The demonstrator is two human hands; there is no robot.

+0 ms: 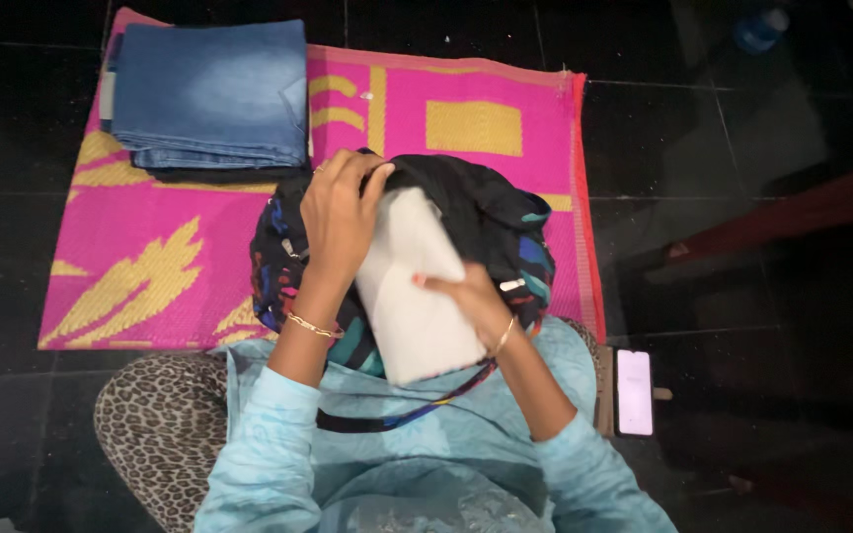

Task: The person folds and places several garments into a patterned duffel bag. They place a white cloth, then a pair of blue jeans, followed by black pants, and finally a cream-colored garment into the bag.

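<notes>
A pink and yellow woven mat (505, 89) lies on the dark tiled floor (12, 247), with folded blue jeans (211, 91) at its far left corner. At the mat's near edge, against the seated person's lap, sits a dark multicoloured cloth bag (491, 222), soft and slumping, so I'd judge it needs holding by its mouth. Out of that mouth pokes a white folded bundle (412, 296); it looks light, limp cloth, best gripped across its flat faces. The left hand (340, 212) curls over the bundle's top and the bag's rim, wrist bent. The right hand (471, 301) lies flat on the bundle, fingers spread. A phone (635, 392) rests on the floor, off the mat's near right corner.
</notes>
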